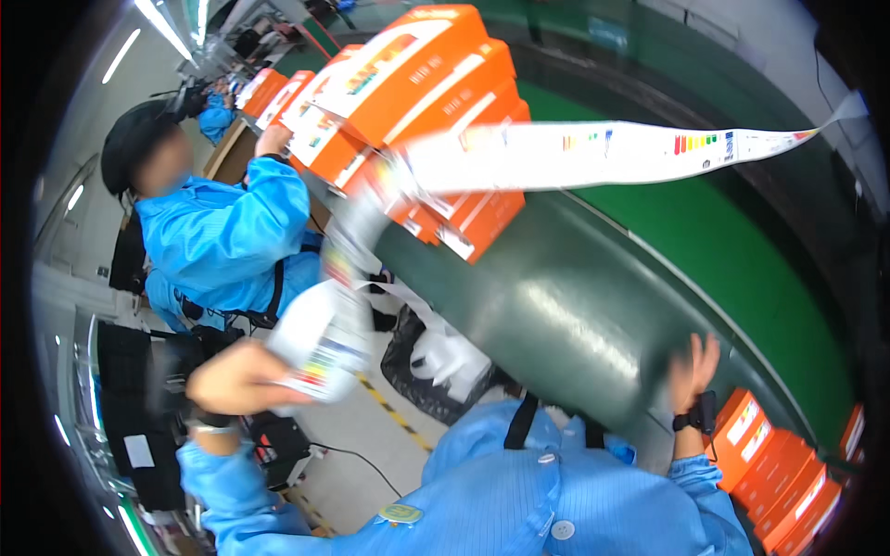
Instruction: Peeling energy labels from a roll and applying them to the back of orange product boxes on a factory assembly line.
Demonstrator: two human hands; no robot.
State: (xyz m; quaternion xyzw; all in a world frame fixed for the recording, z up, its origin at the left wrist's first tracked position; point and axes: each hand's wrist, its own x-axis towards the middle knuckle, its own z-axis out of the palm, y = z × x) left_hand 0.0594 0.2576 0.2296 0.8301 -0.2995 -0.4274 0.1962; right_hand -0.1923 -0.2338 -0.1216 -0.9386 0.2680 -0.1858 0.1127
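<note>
My left hand (236, 378) is closed on a white label roll (324, 338) printed with coloured bars, out over the floor on the left. From it a long label strip (556, 156) loops upward, then stretches through the air to the right, in front of a stack of orange boxes. The part near the roll is blurred by motion. My right hand (691, 375) is over the right part of the dark green work surface (556, 306), fingers apart and slightly blurred, with nothing visible in it. Just below that hand stand more orange boxes (774, 463).
The tall stack of orange boxes (454, 83) stands at the far end of the surface. A co-worker in a blue smock (222, 227) reaches to boxes there. Below the table edge, a black bag (417, 371) holds white strip waste. A cable (357, 454) lies on the floor.
</note>
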